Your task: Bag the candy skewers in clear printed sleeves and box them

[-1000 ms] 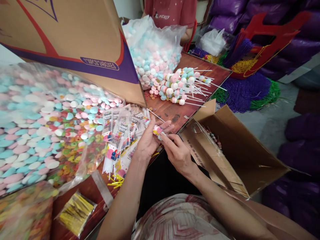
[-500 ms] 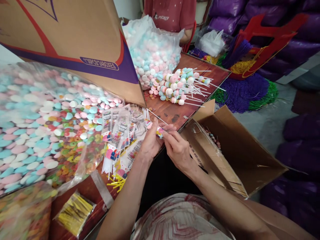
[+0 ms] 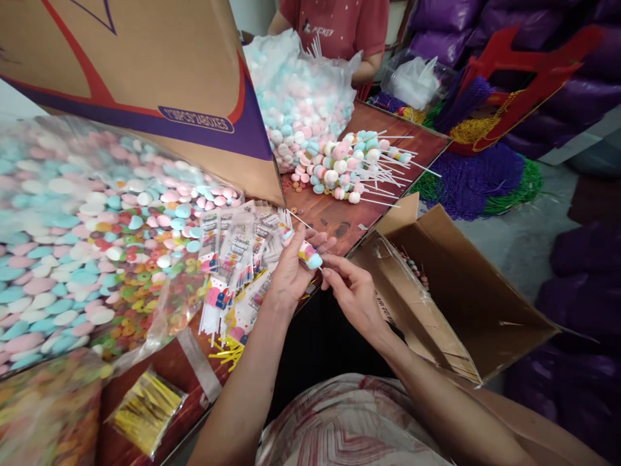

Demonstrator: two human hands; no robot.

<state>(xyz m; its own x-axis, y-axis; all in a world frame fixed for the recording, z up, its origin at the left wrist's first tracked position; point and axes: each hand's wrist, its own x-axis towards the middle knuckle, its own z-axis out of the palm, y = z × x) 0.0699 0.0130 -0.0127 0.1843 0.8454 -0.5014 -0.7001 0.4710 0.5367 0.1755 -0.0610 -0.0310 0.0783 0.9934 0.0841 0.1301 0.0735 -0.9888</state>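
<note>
My left hand point(image 3: 294, 265) is closed round a marshmallow candy skewer point(image 3: 310, 256) that appears to be in a printed clear wrapper. A pale blue marshmallow shows at the skewer's lower end. There, the fingertips of my right hand point(image 3: 350, 285) pinch the short white stick. Beside my left hand lie printed clear wrappers point(image 3: 235, 249) in a loose pile, white sticks and yellow twist ties point(image 3: 228, 353). Farther back, a heap of candy skewers point(image 3: 347, 165) rests on the table, sticks pointing right.
Loose marshmallows point(image 3: 63, 285) and gummy rings point(image 3: 138, 291) spread at left beside a large carton point(image 3: 145, 84). A marshmallow bag point(image 3: 301, 90) stands before a person in a red shirt point(image 3: 334, 29). An open cardboard box point(image 3: 466, 304) sits at my right, below the table edge.
My right hand has shifted slightly right and down to the skewer's lower end, uncovering the blue marshmallow. White sticks now show above the far bag, near the other person.
</note>
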